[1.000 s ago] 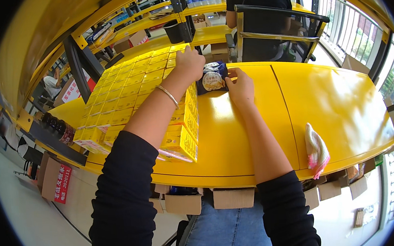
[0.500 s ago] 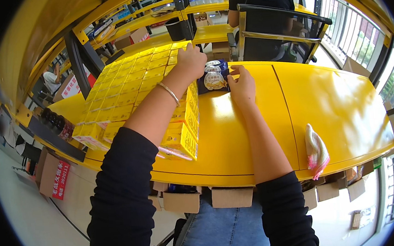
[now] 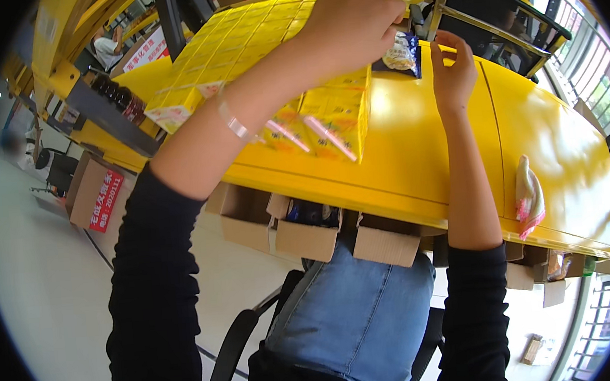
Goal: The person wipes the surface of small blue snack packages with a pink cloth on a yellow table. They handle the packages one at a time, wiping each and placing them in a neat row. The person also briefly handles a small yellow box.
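My left hand [image 3: 358, 27] is raised over the far end of a block of yellow boxes [image 3: 250, 34], its fingers curled closed. Whatever those fingers hold, if anything, is hidden; a bit of yellow shows past them, and I cannot tell whether it is held. Just beyond my left hand's near side lie dark blue snack packets [image 3: 400, 55] with a pale picture, partly covered by that hand. To the right of the packets my right hand [image 3: 455, 75] stands with bent fingers and thumb apart, holding nothing visible. Both hands are above the yellow table [image 3: 401, 140].
A crumpled pale cloth [image 3: 530, 198] with a pink edge lies near the table's front right. Open cardboard boxes [image 3: 307, 239] sit under the front edge. A dark bottle [image 3: 117, 99] lies at the left by a post. Someone sits in a chair [image 3: 473, 5] beyond the table.
My left hand has lifted off the far boxes and come nearer and to the right, now covering part of the packets. My right hand has come away from the packets. The view has tilted and shifted.
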The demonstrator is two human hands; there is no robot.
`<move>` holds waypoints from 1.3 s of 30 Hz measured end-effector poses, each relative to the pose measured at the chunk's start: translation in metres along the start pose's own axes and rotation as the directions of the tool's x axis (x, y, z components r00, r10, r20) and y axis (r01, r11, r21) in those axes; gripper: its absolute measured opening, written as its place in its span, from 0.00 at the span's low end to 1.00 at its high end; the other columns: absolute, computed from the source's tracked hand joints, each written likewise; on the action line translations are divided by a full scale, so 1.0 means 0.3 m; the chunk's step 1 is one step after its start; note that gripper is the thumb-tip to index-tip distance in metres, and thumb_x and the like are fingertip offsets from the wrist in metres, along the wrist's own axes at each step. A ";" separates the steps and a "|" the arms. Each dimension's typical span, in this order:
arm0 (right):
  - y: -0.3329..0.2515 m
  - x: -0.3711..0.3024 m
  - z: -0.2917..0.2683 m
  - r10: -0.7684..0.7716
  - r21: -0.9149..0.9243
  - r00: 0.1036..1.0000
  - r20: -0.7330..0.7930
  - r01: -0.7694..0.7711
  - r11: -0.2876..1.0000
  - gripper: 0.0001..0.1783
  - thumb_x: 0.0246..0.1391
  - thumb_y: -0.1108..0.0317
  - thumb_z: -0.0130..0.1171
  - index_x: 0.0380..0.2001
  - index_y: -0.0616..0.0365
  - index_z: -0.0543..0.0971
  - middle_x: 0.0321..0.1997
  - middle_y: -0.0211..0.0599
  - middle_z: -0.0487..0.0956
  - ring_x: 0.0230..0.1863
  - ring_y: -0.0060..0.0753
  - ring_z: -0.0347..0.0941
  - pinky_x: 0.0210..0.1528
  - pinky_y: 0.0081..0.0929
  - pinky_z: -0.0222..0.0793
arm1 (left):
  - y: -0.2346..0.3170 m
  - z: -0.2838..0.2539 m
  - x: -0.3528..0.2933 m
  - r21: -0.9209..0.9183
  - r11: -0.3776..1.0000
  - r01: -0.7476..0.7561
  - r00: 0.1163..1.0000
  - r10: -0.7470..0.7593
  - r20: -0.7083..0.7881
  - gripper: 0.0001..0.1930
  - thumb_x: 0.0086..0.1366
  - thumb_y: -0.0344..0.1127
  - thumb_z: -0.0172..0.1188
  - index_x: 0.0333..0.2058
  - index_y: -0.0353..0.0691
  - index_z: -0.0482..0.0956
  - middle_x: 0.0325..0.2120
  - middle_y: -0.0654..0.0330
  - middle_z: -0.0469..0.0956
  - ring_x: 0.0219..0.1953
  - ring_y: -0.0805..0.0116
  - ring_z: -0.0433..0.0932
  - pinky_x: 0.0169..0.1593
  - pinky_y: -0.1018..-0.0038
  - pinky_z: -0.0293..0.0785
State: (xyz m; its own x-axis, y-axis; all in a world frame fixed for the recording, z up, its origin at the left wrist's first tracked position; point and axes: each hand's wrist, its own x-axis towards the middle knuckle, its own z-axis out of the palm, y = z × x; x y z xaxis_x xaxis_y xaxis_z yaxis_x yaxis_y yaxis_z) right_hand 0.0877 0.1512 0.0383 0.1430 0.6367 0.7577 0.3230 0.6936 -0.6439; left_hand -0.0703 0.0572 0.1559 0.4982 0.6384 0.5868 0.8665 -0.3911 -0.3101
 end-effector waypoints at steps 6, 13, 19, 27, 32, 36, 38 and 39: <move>-0.362 -0.416 -0.194 -0.272 0.034 0.959 0.083 0.270 0.962 0.10 0.44 0.86 0.62 0.30 0.62 0.77 0.31 0.37 0.79 0.31 0.32 0.73 0.32 0.24 0.68 | 0.105 -0.179 -0.583 -0.155 0.965 -0.214 0.936 0.157 -0.315 0.11 0.49 0.28 0.65 0.33 0.40 0.81 0.31 0.61 0.76 0.33 0.62 0.76 0.34 0.70 0.76; -0.404 -1.060 -0.095 0.293 0.104 0.751 0.592 -0.432 0.896 0.10 0.49 0.82 0.56 0.37 0.62 0.78 0.39 0.42 0.80 0.36 0.45 0.78 0.36 0.35 0.74 | 0.249 0.093 -1.105 -0.526 0.670 0.524 0.823 -0.240 0.514 0.07 0.57 0.27 0.59 0.35 0.36 0.78 0.32 0.53 0.78 0.35 0.54 0.78 0.39 0.65 0.75; -0.305 -1.104 0.114 0.320 -0.221 0.438 0.840 -0.262 0.939 0.16 0.56 0.70 0.51 0.47 0.62 0.74 0.44 0.52 0.78 0.45 0.57 0.75 0.46 0.46 0.73 | 0.280 0.405 -1.197 -0.456 0.606 0.652 0.747 -0.409 0.525 0.16 0.63 0.29 0.51 0.50 0.34 0.72 0.47 0.45 0.75 0.52 0.46 0.72 0.55 0.60 0.69; -0.139 -1.135 0.293 0.461 -0.447 -0.004 0.888 -0.250 0.859 0.17 0.60 0.61 0.49 0.47 0.59 0.77 0.49 0.54 0.78 0.53 0.57 0.72 0.54 0.45 0.67 | 0.220 0.602 -1.117 -0.361 0.400 0.842 0.539 -0.615 0.576 0.18 0.68 0.38 0.48 0.53 0.36 0.72 0.51 0.46 0.73 0.53 0.49 0.71 0.55 0.61 0.68; -0.078 -1.151 0.300 0.309 -0.335 -0.129 0.942 -0.384 0.860 0.18 0.60 0.67 0.46 0.51 0.54 0.77 0.49 0.45 0.80 0.54 0.46 0.73 0.57 0.33 0.66 | 0.169 0.664 -1.101 -0.388 0.320 0.864 0.500 -0.625 0.599 0.17 0.68 0.38 0.49 0.51 0.36 0.72 0.49 0.48 0.74 0.51 0.51 0.72 0.54 0.63 0.69; -0.030 -1.185 0.309 0.290 -0.317 -0.129 0.948 -0.400 0.860 0.19 0.58 0.71 0.45 0.50 0.54 0.78 0.50 0.43 0.80 0.53 0.41 0.74 0.58 0.31 0.66 | 0.150 0.655 -1.099 -0.395 0.343 0.852 0.523 -0.585 0.620 0.16 0.68 0.38 0.50 0.50 0.36 0.72 0.47 0.49 0.75 0.49 0.53 0.73 0.52 0.64 0.69; -0.029 -1.184 0.315 0.305 -0.332 -0.131 0.943 -0.340 0.880 0.19 0.57 0.73 0.45 0.50 0.54 0.79 0.51 0.42 0.80 0.53 0.40 0.74 0.58 0.31 0.65 | 0.141 0.649 -1.103 -0.395 0.349 0.850 0.527 -0.568 0.632 0.16 0.68 0.38 0.50 0.50 0.36 0.73 0.46 0.50 0.75 0.48 0.54 0.73 0.52 0.65 0.70; -0.023 -1.184 0.313 0.238 -0.257 -0.097 0.966 -0.358 0.898 0.19 0.57 0.73 0.45 0.49 0.54 0.79 0.50 0.42 0.80 0.53 0.40 0.74 0.59 0.31 0.65 | 0.139 0.646 -1.105 -0.396 0.348 0.850 0.527 -0.563 0.636 0.16 0.68 0.38 0.50 0.49 0.36 0.73 0.46 0.50 0.75 0.48 0.55 0.73 0.51 0.65 0.70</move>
State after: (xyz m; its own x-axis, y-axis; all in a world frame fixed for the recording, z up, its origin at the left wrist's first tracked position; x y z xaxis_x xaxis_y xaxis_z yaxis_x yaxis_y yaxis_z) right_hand -0.0530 -0.0480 -0.2365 -0.8408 0.4292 -0.3298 0.4796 0.3081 -0.8216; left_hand -0.1934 -0.0422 -0.1965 -0.2052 0.9787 0.0080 0.7119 0.1436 0.6874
